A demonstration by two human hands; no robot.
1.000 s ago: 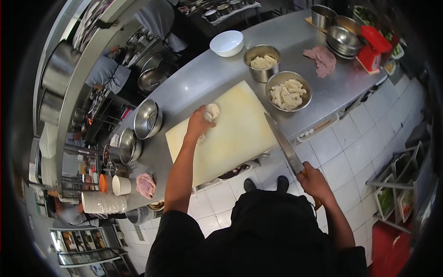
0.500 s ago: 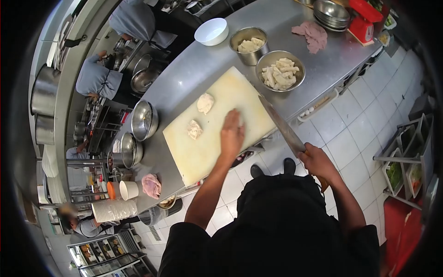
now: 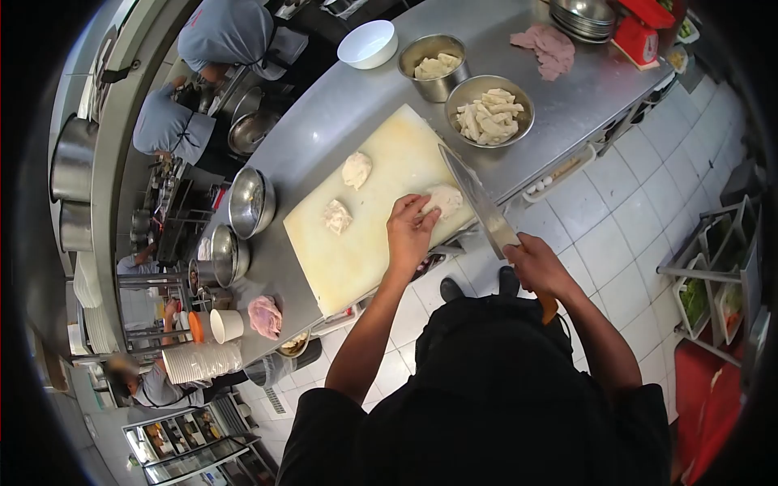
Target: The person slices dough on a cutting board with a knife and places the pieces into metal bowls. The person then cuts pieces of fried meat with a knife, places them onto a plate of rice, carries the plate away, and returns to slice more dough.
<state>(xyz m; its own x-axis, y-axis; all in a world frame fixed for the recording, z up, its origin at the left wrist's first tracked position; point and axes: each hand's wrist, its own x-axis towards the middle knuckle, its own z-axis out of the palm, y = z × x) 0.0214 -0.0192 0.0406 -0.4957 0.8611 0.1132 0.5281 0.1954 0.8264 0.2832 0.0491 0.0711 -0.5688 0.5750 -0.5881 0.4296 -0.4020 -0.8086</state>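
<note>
On the white cutting board (image 3: 324, 259) my left hand (image 3: 410, 233) has its fingers bent against the near edge of a pale piece of meat (image 3: 445, 201), which looks like chicken breast. My right hand (image 3: 535, 263) grips the handle of a large knife (image 3: 480, 204). Its long blade points up and left, over the board's right edge, just beside that piece. Two more pale pieces of meat lie farther left on the board, an upper piece (image 3: 356, 170) and a lower piece (image 3: 337, 217). Whether the blade touches the meat is unclear.
Behind the board stand a steel bowl of pale strips (image 3: 490, 113), a steel pot (image 3: 433, 69) and a white bowl (image 3: 367, 44). A pink cloth (image 3: 545, 50) and red scale (image 3: 640, 36) are at the back right. Steel bowls (image 3: 252, 206) sit left; co-workers (image 3: 174, 125) stand beyond.
My left hand has closed its fingers at the right-hand piece of meat, which was hidden under it. My right hand and the knife have shifted slightly left and up.
</note>
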